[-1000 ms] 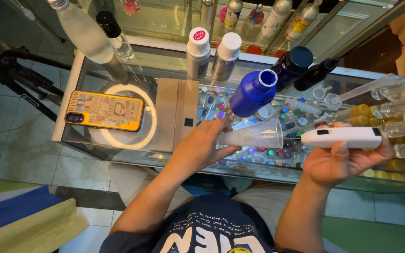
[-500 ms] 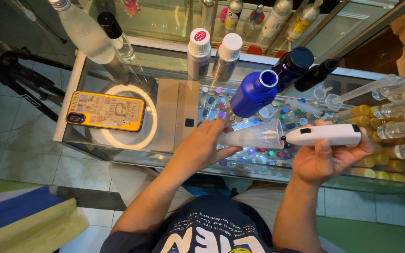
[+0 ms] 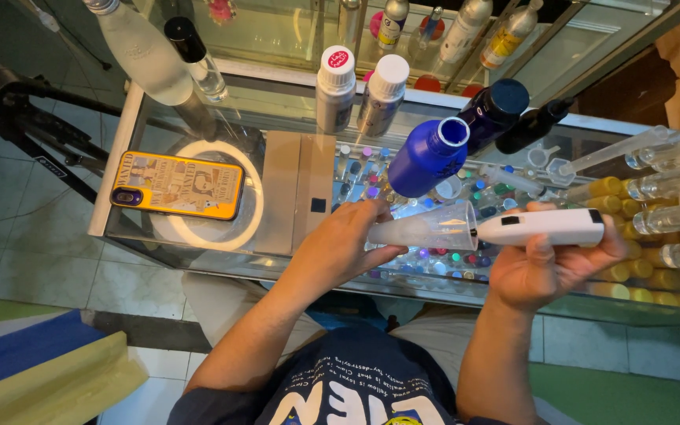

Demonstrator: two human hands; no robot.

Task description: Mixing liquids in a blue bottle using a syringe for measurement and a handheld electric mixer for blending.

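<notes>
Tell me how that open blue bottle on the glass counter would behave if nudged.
The blue bottle has a round body, so it would probably roll if toppled. With no cap on, anything inside might spill. It stands on smooth glass counter, so it may slide easily.

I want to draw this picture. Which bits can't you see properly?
Head view, the only one:
- Inside of the cone cup: frosted wall, mouth blocked by the white tool.
- Left hand: palm and fingertips wrapped behind the cup.
- Right hand: fingers under the tool.
- Tiny bottles below the glass: blurred by reflections, too small.
- Bottles at right: cut by the edge.
- Tripod: cut at left.
</notes>
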